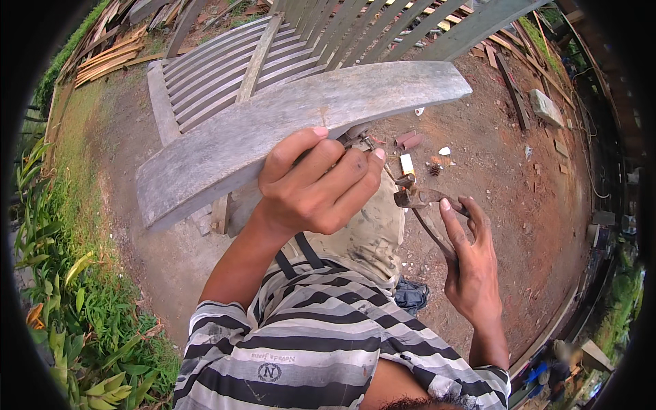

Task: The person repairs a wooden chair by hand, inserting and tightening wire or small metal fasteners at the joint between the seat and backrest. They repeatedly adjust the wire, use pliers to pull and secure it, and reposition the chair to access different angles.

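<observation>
So the rusty pincers (410, 198) are right of centre, below the right end of a curved grey wooden board (301, 119), jaws parted and handles spread. The person's right hand (475, 263) has them by the handles, fingers half open around the grip. The left hand (318, 181) is curled up at the board's near edge, one fingertip on the wood; a thin metal piece (369, 142) pokes out by the fingers, but the grip's underside is hidden, so can't tell if it's pinched. As for writing, the striped shirt (314, 342) has a short printed line plus a round emblem (270, 371) with a letter inside. A little white-and-yellow box (407, 164) sits beyond the pincers, any print too small to read. Far left there's a slatted bench (225, 65), then stacked lumber (113, 60); leafy plants (89, 307) fill the near left.
</observation>
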Demonstrator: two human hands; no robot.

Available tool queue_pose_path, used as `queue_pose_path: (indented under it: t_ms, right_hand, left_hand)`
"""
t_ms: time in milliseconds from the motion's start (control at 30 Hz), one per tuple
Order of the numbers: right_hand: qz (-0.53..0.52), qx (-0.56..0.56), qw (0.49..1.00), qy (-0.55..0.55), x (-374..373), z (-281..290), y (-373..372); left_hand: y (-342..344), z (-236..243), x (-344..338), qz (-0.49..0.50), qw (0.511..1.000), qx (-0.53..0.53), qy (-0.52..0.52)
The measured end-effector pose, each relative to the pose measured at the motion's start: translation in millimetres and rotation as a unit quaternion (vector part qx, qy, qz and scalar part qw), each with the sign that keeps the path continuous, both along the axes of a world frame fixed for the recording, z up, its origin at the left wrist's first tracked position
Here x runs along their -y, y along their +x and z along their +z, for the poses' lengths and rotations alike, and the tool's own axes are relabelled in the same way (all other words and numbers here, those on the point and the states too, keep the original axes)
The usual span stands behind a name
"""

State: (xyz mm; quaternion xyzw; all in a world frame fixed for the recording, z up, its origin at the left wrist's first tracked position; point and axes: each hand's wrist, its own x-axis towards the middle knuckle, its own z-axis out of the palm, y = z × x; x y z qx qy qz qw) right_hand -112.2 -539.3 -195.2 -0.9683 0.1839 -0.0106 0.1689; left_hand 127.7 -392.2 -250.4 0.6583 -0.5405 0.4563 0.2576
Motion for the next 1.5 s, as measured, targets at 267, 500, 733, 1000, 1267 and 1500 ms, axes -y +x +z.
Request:
queue_pose_path:
  t_ms: [267,500,733,1000,1267,1500]
  right_hand:
    - [-0.027,-0.047,0.995,-0.079,-23,18,8]
    - [-0.025,-0.066,0.99,-0.125,-28,24,10]
    - [-0.039,-0.113,0.992,-0.049,-26,44,16]
    - [-0.055,-0.162,0.985,0.033,-21,71,29]
    - [-0.024,-0.147,0.977,0.153,0,64,27]
    - [-0.055,-0.172,0.863,0.472,28,42,17]
  left_hand:
    - [3,-5,3,-0.016,1.0,-0.004,-0.019]
    - [6,-7,6,-0.013,0.999,0.012,-0.032]
    - [-4,-6,-3,-0.033,0.998,-0.048,0.001]
    - [-56,-26,-3,-0.336,0.474,-0.806,-0.111]
    - [-48,-38,17,-0.416,0.355,-0.82,-0.167]
    - [-54,-40,19,-0.447,0.267,-0.822,-0.231]
